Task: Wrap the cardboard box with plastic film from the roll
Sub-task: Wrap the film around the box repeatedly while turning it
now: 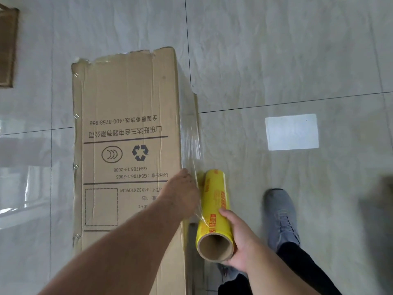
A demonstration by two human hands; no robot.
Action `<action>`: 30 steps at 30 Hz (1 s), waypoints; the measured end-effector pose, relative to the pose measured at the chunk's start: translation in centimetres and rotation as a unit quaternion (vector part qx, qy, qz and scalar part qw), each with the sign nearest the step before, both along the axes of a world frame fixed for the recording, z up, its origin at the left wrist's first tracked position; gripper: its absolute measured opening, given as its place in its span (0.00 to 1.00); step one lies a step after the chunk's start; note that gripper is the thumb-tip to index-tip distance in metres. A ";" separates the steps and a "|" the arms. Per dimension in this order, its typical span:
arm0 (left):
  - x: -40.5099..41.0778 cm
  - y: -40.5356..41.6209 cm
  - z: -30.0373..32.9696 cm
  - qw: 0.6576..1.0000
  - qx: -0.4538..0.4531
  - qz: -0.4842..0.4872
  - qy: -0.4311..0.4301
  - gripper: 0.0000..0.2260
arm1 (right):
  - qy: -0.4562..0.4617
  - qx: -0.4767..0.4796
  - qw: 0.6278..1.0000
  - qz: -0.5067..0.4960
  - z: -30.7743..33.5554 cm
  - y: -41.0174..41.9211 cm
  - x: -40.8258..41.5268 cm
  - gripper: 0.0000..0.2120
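A long brown cardboard box (127, 128) with black print lies flat on the tiled floor, running away from me. My right hand (236, 241) grips the near end of a yellow roll of plastic film (214, 207), held just right of the box's right edge. Clear film (192, 143) stretches from the roll along the box's right side, wrinkled and shiny. My left hand (182, 192) reaches across the box top and presses the film against the right edge, fingers curled over it.
My grey shoe (280, 216) and dark trouser leg stand on the floor right of the roll. Another piece of cardboard (7, 50) lies at the far left edge. A bright window reflection (292, 132) shows on the glossy tiles.
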State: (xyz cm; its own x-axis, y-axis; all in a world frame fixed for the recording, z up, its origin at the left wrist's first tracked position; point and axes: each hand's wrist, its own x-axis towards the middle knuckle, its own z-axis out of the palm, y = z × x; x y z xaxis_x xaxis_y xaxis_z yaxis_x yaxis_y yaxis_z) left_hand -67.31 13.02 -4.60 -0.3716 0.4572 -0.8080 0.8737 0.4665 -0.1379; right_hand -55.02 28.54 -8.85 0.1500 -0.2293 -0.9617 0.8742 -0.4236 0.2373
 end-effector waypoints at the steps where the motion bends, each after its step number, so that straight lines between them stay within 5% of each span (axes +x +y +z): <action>1: 0.0 0.1 0.2 1.000 -0.004 -0.005 0.001 0.13 | -0.002 0.004 1.000 -0.003 0.1 0.3 0.1 0.31; 17: 0.0 0.8 0.4 1.000 0.006 0.029 -0.001 0.13 | -0.052 0.088 0.991 0.084 2.1 1.6 0.9 0.30; 22: 0.0 0.6 0.3 1.000 0.008 0.026 -0.004 0.12 | -0.037 0.063 0.947 0.313 -2.9 0.4 5.2 0.58; 30: 0.3 -0.4 -0.2 1.000 0.011 0.003 0.004 0.12 | -0.060 0.015 0.958 0.280 0.9 -0.3 2.1 0.48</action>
State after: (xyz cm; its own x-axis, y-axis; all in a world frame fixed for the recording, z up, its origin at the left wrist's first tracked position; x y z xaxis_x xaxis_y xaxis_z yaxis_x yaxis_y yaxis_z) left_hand -67.02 12.61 -4.81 -0.3806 0.4721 -0.7951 0.8702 0.4739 -0.1351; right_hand -52.89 28.26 -7.90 0.3517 -0.0521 -0.9346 0.9334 0.0955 0.3459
